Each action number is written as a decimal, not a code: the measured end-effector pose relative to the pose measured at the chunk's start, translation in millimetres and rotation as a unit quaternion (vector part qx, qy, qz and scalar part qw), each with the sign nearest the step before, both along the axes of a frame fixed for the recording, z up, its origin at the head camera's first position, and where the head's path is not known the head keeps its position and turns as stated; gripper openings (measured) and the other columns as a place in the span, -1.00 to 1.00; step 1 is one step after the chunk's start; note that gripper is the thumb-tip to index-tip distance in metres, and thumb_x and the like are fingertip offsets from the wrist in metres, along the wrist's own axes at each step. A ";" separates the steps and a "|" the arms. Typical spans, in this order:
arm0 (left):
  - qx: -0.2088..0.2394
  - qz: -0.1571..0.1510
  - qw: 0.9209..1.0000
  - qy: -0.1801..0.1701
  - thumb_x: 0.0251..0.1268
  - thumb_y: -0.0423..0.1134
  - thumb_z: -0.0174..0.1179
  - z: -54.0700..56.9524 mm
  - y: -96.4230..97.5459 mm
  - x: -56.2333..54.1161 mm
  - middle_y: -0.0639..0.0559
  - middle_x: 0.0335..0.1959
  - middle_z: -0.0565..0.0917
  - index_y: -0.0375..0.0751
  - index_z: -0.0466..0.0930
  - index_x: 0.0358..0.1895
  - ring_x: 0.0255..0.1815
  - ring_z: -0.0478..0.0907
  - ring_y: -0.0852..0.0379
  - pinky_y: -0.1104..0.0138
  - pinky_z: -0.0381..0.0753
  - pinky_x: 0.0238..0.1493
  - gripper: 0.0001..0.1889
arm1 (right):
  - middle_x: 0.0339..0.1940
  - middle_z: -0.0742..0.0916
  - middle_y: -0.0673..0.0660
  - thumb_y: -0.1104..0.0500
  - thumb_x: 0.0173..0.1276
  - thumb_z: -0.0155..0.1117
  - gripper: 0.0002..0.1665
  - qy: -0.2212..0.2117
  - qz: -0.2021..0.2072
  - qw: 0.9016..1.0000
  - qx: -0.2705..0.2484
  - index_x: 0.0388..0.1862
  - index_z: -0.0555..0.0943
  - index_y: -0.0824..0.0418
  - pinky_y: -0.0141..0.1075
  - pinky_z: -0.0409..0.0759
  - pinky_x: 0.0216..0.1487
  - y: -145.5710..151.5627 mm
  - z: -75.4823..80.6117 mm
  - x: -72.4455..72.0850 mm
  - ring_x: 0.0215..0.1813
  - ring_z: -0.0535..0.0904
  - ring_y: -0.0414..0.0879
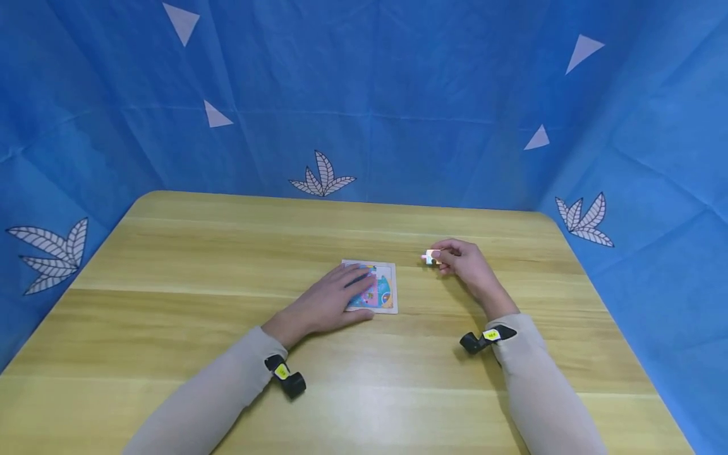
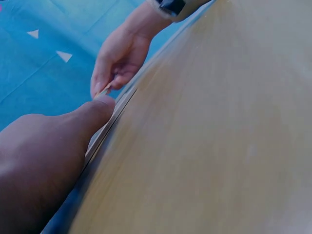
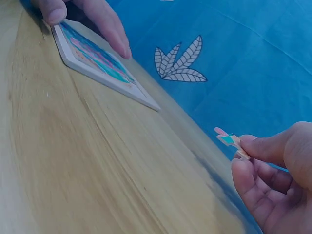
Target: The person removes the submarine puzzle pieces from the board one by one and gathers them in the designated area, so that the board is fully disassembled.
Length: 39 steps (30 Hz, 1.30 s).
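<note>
A small framed jigsaw puzzle (image 1: 388,291) with a colourful picture lies on the table in the head view. My left hand (image 1: 330,300) rests on its left part with the fingers stretched out, covering much of the picture. A pale bare patch shows near the board's upper right corner. To the right of the board, my right hand (image 1: 465,264) pinches a jigsaw puzzle piece (image 3: 229,140) between thumb and fingers. In the right wrist view the piece is held above the table, apart from the puzzle, and the fingertips hide part of it.
The wooden table (image 1: 227,253) has rounded far corners. A blue curtain (image 1: 432,95) with white triangles and leaf prints hangs behind it and at both sides. Each sleeved wrist wears a black camera mount (image 1: 483,339).
</note>
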State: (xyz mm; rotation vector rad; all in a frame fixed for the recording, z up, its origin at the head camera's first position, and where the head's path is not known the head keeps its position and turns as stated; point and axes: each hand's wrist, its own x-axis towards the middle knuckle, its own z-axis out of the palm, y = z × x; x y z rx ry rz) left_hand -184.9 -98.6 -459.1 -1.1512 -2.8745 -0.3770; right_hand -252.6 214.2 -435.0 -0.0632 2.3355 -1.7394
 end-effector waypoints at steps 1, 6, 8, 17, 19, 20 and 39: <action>0.002 0.003 1.000 -0.002 0.38 0.38 -0.10 0.0 -2.1 0.2 -0.04 0.50 0.23 -0.08 0.18 0.52 0.53 0.05 -0.01 0.15 -0.12 0.54 -0.19 | -0.15 0.65 0.21 0.28 0.48 0.15 -0.67 -0.001 -0.001 1.000 0.000 0.13 0.54 0.44 -0.37 0.68 -0.32 1.7 0.1 0.6 -0.37 0.58 -0.16; 0.013 0.009 1.000 -0.012 0.38 0.37 -0.08 -1.2 -7.6 1.3 -0.04 0.49 0.25 -0.15 0.18 0.52 0.52 0.08 -0.01 0.18 -0.05 0.53 -0.16 | -0.06 0.64 0.29 0.28 0.49 0.14 -0.65 -0.004 -0.005 1.000 0.004 0.16 0.54 0.43 -0.38 0.68 -0.28 10.1 0.6 2.3 -0.36 0.60 -0.17; 0.013 0.013 1.000 -0.017 0.37 0.38 -0.08 -2.3 -8.9 2.4 -0.04 0.49 0.24 -0.16 0.16 0.52 0.52 0.08 -0.01 0.18 -0.03 0.52 -0.15 | -0.04 0.64 0.29 0.27 0.50 0.13 -0.64 -0.006 0.000 1.000 0.012 0.18 0.53 0.43 -0.37 0.69 -0.26 13.3 -0.3 2.7 -0.35 0.60 -0.17; 0.006 0.024 0.999 -0.035 0.39 0.37 -0.09 -7.0 -14.4 7.0 -0.06 0.51 0.21 -0.18 0.15 0.52 0.53 0.06 -0.02 0.19 0.06 0.50 -0.15 | -0.25 0.70 0.18 0.25 0.47 0.17 -0.63 0.002 -0.002 0.999 0.046 0.11 0.51 0.51 -0.37 0.68 -0.31 29.1 -6.4 5.3 -0.38 0.59 -0.18; 0.006 0.025 0.999 -0.039 0.39 0.37 -0.11 -7.3 -15.0 6.9 -0.06 0.51 0.20 -0.18 0.14 0.52 0.53 0.05 -0.02 0.18 0.06 0.50 -0.15 | -0.26 0.71 0.16 0.24 0.47 0.19 -0.64 0.004 -0.009 0.998 0.054 0.09 0.53 0.50 -0.37 0.67 -0.31 32.9 -6.1 4.9 -0.39 0.59 -0.19; 0.007 0.026 0.999 -0.039 0.39 0.38 -0.12 -7.5 -15.0 6.7 -0.06 0.51 0.19 -0.18 0.14 0.52 0.53 0.05 -0.02 0.18 0.06 0.50 -0.15 | -0.27 0.71 0.15 0.23 0.46 0.20 -0.64 0.004 -0.011 0.998 0.058 0.09 0.53 0.50 -0.38 0.67 -0.32 34.5 -5.5 4.6 -0.40 0.59 -0.19; 0.018 0.037 0.998 -0.047 0.39 0.34 -0.05 -0.4 -9.9 -1.8 -0.09 0.50 0.22 -0.22 0.16 0.51 0.52 0.08 -0.06 0.15 0.09 0.49 -0.15 | -0.30 0.69 0.17 0.16 0.43 0.26 -0.69 0.025 -0.035 0.985 0.166 0.00 0.65 0.38 -0.43 0.60 -0.40 45.4 -6.8 -1.8 -0.43 0.56 -0.21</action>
